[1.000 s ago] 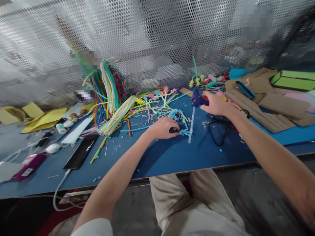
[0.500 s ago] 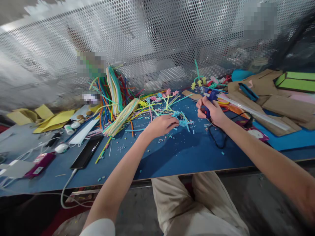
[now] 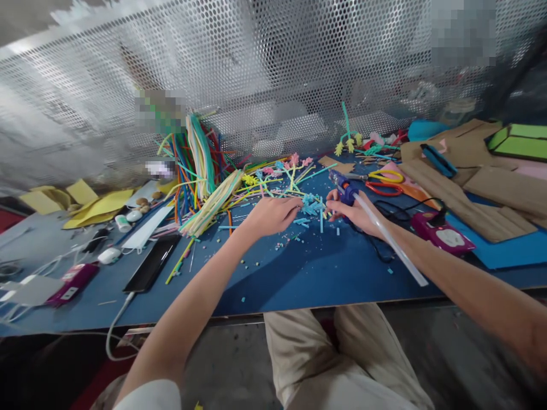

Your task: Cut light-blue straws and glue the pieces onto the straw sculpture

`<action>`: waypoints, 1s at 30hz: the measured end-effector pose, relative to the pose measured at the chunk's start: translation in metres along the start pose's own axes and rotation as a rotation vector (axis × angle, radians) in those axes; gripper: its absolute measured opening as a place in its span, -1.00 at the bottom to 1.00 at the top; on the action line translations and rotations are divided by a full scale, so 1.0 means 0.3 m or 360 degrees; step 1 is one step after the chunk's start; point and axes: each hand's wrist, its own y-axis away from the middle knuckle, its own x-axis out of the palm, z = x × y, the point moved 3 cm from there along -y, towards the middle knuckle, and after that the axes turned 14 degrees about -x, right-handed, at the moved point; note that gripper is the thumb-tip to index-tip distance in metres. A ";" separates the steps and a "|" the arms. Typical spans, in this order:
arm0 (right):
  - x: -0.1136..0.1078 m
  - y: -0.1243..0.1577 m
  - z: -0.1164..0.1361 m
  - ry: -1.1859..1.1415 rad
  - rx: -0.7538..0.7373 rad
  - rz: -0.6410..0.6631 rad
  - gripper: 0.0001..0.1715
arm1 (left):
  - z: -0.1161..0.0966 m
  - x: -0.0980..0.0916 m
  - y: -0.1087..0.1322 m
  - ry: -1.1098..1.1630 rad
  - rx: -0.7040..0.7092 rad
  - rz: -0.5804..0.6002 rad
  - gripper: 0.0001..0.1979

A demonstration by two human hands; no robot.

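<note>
Centre frame: my right hand [image 3: 358, 213] grips the blue glue gun [image 3: 344, 189], near the light-blue chenille piece [image 3: 311, 204] pinched in my left hand [image 3: 273, 213]; the hot nozzle, this close, might burn my fingertips.

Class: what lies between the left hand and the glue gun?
In the head view, a cluster of light-blue straw pieces lies between the left hand and the glue gun held in the right hand.
</note>
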 end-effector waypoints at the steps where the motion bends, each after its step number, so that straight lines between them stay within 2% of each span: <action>1: 0.004 0.002 -0.003 0.0031 0.0003 0.0007 -0.58 | -0.004 0.010 0.003 -0.0016 -0.0011 -0.0011 -0.70; 6: -0.006 0.001 -0.006 0.0199 -0.0100 0.0034 -0.70 | -0.022 0.043 0.022 -0.0024 -0.0103 -0.0069 -0.70; 13: -0.017 -0.008 -0.007 0.0295 -0.0079 0.0024 -0.62 | -0.020 0.067 0.059 -0.0045 -0.0202 -0.0038 -0.68; 18: -0.016 -0.004 0.004 0.0188 -0.0091 -0.0006 -0.58 | -0.027 0.084 0.074 0.0013 -0.0295 0.0009 -0.65; 23: -0.025 -0.002 0.006 0.0172 -0.0024 0.0048 -0.57 | -0.042 0.082 0.074 -0.0021 -0.0288 0.0049 -0.64; 30: -0.013 0.000 0.014 0.0113 -0.0021 0.0109 -0.55 | -0.035 0.092 0.075 0.0024 -0.0229 -0.0116 -0.61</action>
